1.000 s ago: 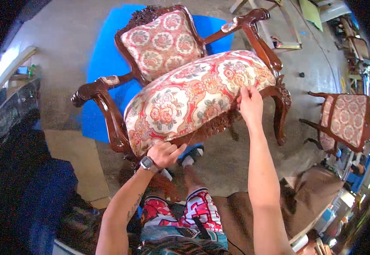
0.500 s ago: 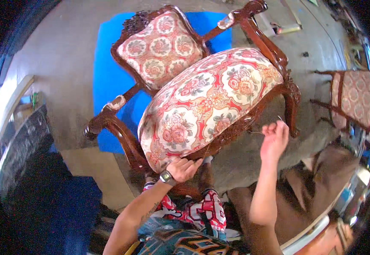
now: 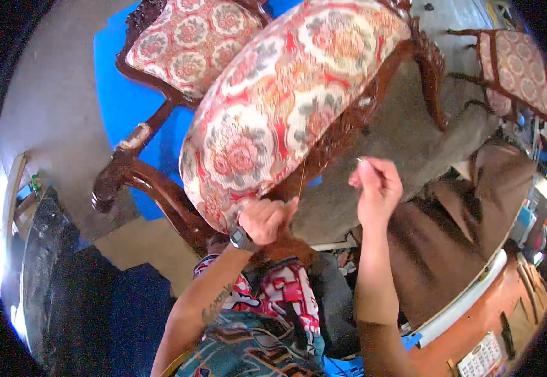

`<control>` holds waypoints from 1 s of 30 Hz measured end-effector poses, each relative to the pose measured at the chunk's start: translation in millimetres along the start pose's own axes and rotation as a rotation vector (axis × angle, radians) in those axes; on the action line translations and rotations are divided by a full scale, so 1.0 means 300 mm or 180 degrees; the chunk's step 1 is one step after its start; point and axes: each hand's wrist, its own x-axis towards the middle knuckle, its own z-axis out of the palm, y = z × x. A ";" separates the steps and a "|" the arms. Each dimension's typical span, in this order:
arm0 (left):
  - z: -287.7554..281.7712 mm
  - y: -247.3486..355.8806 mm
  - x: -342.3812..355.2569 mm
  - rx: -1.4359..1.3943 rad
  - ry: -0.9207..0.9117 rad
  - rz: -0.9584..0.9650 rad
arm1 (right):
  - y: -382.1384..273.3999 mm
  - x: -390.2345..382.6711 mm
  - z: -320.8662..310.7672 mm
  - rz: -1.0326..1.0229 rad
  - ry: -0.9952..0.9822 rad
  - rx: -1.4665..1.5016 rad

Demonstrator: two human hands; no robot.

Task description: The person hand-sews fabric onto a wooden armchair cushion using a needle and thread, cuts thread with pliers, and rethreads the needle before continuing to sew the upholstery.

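A carved wooden chair (image 3: 149,183) is tipped toward the person, its flowered seat (image 3: 235,147) swelling across the upper middle of the view, with the front edge slanting down to the wearer's lap. The left hand (image 3: 266,220), a watch (image 3: 240,238) on its wrist, is loosely curled against the lower end of that edge; whether it pinches the fabric cannot be told. A fine thread (image 3: 301,179) runs from beside its fingertips up toward the seat's edge. The right hand (image 3: 379,185) is half closed, thumb near forefinger, over the floor — a tiny pale tip shows there, too blurred to say whether anything is held. A second ago this hand touched the seat's front edge; now it is apart from it, while the left has stayed, so only the left appears to steady the cover. Beyond the seat are the matching padded back (image 3: 191,38) and a blue sheet (image 3: 113,81). A second chair (image 3: 525,66) lies at upper right, brown cloth (image 3: 449,207) below it, then an orange tabletop (image 3: 462,320) bearing a printed sheet (image 3: 482,357). No container shows clearly enough to tell its contents.
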 end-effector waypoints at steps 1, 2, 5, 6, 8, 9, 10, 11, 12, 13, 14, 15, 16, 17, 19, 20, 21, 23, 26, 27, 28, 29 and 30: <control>-0.026 -0.009 0.000 -0.0035 -0.0212 -0.0043 | 0.009 -0.015 0.039 0.0144 -0.0182 -0.0176; -0.036 0.016 0.044 -0.0103 -0.0405 -0.0135 | 0.059 -0.028 0.032 0.0033 -0.0211 -0.0164; -0.001 0.039 0.064 0.0202 -0.0050 -0.0255 | 0.135 -0.007 0.067 -0.0612 -0.0203 -0.0586; -0.009 0.053 0.069 0.0258 -0.0148 -0.0227 | 0.132 -0.008 0.084 -0.0496 -0.0271 -0.0022; 0.024 0.084 0.096 0.0249 0.0320 -0.0294 | 0.119 0.024 0.062 -0.0630 -0.0154 0.0004; 0.037 0.098 0.101 0.0257 0.0422 -0.0400 | 0.119 0.035 0.048 -0.0776 -0.0093 -0.0031; 0.041 0.117 0.100 0.0232 0.0332 -0.0614 | 0.129 0.049 0.037 -0.0779 -0.0044 0.0010; 0.039 0.135 0.101 0.0208 0.0250 -0.0834 | 0.137 0.063 0.029 -0.0855 -0.0175 0.0111; 0.039 0.149 0.107 0.0217 0.0226 -0.0794 | 0.144 0.079 0.018 -0.0935 -0.0312 0.0204; 0.021 0.155 0.116 0.0143 0.0099 -0.1110 | 0.150 0.090 0.022 -0.0934 -0.0280 0.0247; 0.004 0.153 0.123 0.0070 -0.0024 -0.1432 | 0.159 0.102 0.028 -0.1083 -0.0308 -0.0059; -0.009 0.140 0.126 0.0094 -0.0049 -0.1407 | 0.168 0.110 0.034 -0.1227 -0.0337 -0.0370; -0.015 0.123 0.121 0.0296 -0.0008 -0.0892 | 0.172 0.113 0.026 -0.1045 -0.0413 -0.0390; -0.025 0.106 0.122 0.0490 0.0030 -0.0378 | 0.177 0.117 0.022 -0.1031 -0.0410 -0.0382; -0.055 0.065 0.130 0.0830 0.0078 0.0058 | 0.172 0.124 0.023 -0.0903 -0.0648 -0.0158; -0.067 0.049 0.124 0.1042 -0.0199 0.0179 | 0.159 0.124 0.020 -0.0887 -0.0659 -0.0149; -0.071 0.038 0.118 0.1248 -0.0475 0.0297 | 0.141 0.123 0.008 -0.0972 -0.0761 -0.0405; -0.076 0.034 0.121 0.1234 -0.0519 0.0250 | 0.082 0.143 0.004 -0.1033 -0.0895 -0.0645; -0.066 0.042 0.126 0.1417 -0.0388 0.0275 | 0.030 0.183 0.008 -0.1227 -0.1525 -0.1041; -0.067 0.051 0.134 0.1408 -0.0509 0.0208 | 0.039 0.188 0.014 -0.1216 -0.1551 -0.1050; -0.070 0.053 0.139 0.1396 -0.0619 0.0143 | 0.047 0.193 0.023 -0.1452 -0.1554 -0.1104; -0.075 0.044 0.139 0.1392 -0.0601 0.0116 | 0.050 0.193 0.032 -0.1691 -0.1558 -0.1158; -0.083 0.029 0.139 0.1436 -0.0683 0.0291 | 0.047 0.189 0.037 -0.1693 -0.1587 -0.1173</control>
